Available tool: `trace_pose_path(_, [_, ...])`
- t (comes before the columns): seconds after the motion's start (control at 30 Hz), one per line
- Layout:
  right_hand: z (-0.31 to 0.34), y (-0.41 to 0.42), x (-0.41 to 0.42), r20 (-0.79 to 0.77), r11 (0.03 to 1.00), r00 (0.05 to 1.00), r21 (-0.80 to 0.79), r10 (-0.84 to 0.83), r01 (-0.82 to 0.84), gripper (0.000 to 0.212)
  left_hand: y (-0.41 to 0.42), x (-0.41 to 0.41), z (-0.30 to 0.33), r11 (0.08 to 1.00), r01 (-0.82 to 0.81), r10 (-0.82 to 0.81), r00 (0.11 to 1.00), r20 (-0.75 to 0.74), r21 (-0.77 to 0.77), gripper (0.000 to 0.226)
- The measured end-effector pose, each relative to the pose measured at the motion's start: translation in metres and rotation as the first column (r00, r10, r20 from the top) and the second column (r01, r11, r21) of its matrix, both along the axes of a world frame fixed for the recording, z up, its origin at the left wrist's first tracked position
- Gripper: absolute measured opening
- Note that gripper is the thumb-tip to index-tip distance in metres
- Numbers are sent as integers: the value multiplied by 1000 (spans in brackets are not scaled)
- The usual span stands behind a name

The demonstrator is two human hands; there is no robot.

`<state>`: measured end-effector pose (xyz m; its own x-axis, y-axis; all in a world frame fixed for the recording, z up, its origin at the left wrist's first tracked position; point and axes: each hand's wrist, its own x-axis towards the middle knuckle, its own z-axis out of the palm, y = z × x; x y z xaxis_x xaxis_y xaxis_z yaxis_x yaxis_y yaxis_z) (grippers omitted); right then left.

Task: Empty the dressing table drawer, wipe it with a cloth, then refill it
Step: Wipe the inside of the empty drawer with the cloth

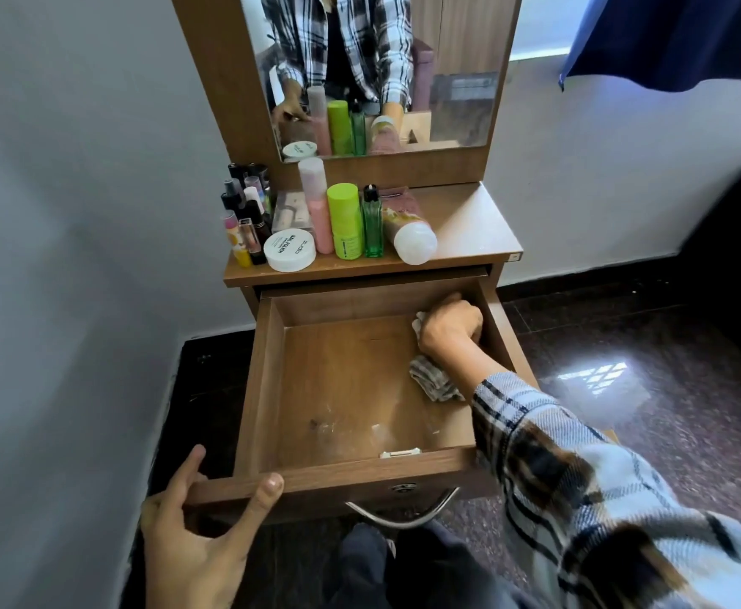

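The wooden drawer (342, 474) of the dressing table stands pulled out, with nothing in it but a few pale smudges on its floor near the front. My right hand (448, 327) is inside at the back right corner, shut on a grey checked cloth (432, 382) that trails toward me under my wrist. My left hand (201, 529) grips the drawer's front panel at its left end, thumb on the top edge. On the tabletop (470, 222) stand the cosmetics: a white nail polish remover tub (289, 250), pink bottle (318, 204), lime green bottle (346, 222), green glass bottle (373, 224), a lying white-capped tube (410, 232).
A cluster of small lipsticks and nail polishes (245, 213) fills the tabletop's left side. The mirror (382, 68) rises behind. A metal handle (404, 514) curves from the drawer front. A grey wall lies left, polished dark floor (645, 389) right, my knees below.
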<state>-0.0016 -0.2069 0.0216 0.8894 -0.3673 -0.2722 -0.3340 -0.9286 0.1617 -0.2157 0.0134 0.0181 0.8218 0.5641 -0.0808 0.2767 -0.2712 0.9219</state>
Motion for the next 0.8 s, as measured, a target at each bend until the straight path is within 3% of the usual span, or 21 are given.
trace_pose_path(0.1, [3, 6, -8, -73, 999, 997, -20, 26, -28, 34, 0, 1, -2, 1000, -9, 9, 1000, -1, 3, 91])
trace_pose_path(0.2, [-4, 11, -23, -149, 997, 989, 78, 23, -11, 37, -4, 0, -4, 999, -10, 10, 1000, 12, 30, 88])
trace_pose_path(0.33, [2, 5, -28, -55, 975, 995, 204, -83, 92, 39, -4, 0, -9, 999, -27, 27, 1000, -1, 46, 88])
trace_pose_path(0.57, [2, -7, -10, 76, 951, 993, 301, -89, 62, 56, 0, 7, -7, 998, 27, -24, 999, -46, 64, 86])
trace_pose_path(0.8, [8, -6, -8, 43, 976, 999, 218, -1, -8, 49, -3, 3, -5, 997, 42, -37, 997, -69, 71, 80])
